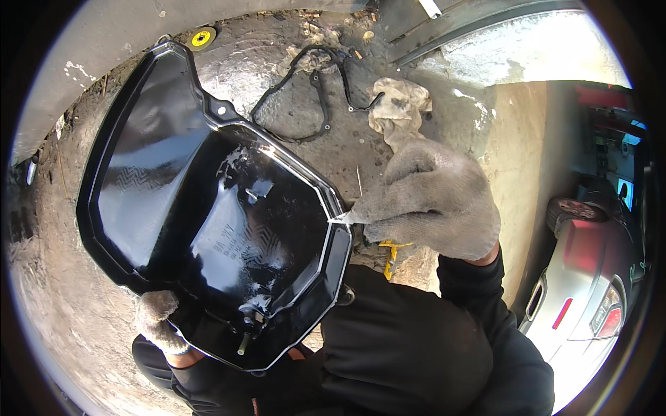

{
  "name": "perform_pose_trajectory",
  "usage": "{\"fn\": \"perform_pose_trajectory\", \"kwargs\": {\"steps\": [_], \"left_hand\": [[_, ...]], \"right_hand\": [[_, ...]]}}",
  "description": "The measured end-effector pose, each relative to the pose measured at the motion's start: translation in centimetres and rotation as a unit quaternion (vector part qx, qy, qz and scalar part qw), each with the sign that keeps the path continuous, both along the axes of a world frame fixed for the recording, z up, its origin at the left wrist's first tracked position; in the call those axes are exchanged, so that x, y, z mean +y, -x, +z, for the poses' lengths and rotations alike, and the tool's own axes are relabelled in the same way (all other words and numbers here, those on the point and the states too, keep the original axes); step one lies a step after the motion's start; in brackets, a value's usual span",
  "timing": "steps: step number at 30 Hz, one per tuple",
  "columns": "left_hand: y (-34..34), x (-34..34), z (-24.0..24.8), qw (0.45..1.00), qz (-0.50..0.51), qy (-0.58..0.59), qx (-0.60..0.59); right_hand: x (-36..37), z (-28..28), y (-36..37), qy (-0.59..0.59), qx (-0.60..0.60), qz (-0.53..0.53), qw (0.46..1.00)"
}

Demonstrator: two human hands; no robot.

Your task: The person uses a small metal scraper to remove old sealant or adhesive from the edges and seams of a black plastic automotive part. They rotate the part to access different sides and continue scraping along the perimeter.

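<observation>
A large black oil pan (187, 159), glossy inside, lies tilted over my lap with its open side up. At its lower left edge my left hand (158, 319), in a worn knitted glove, is closed around the rim. My right hand (433, 201), in a dirty grey glove, pinches a small pale pointed piece (338, 219); most of it is hidden by the fingers, so its kind does not show. The point touches the pan's right rim, along which a light line runs. A drain fitting with a pale tube (244, 341) sits near the pan's lower end.
Beyond the pan, a loose black gasket (325, 104) lies on the stained concrete, partly over crumpled cloth. A dirty rag (399, 107) is beside it. A yellow-centred disc (202, 38) rests at the far left; a yellow object (393, 256) is behind my right hand. A silver car (583, 291) stands at right.
</observation>
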State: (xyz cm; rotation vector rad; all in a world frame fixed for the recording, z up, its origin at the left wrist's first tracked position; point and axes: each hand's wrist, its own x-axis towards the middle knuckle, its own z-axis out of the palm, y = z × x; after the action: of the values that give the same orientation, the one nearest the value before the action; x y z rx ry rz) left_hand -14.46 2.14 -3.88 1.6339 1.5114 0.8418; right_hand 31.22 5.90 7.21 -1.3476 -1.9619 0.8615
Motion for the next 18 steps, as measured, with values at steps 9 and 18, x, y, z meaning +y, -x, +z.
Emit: {"fn": "perform_pose_trajectory", "kwargs": {"steps": [9,18], "left_hand": [[0.03,1.05,-0.49,0.990,-0.055,-0.116,-0.060],[0.33,1.05,-0.62,0.971,-0.121,-0.165,-0.125]], "right_hand": [[-0.45,-0.08,0.06,0.013,0.048,0.021,0.999],[-0.39,-0.09,0.38,-0.018,0.006,0.011,1.000]]}}
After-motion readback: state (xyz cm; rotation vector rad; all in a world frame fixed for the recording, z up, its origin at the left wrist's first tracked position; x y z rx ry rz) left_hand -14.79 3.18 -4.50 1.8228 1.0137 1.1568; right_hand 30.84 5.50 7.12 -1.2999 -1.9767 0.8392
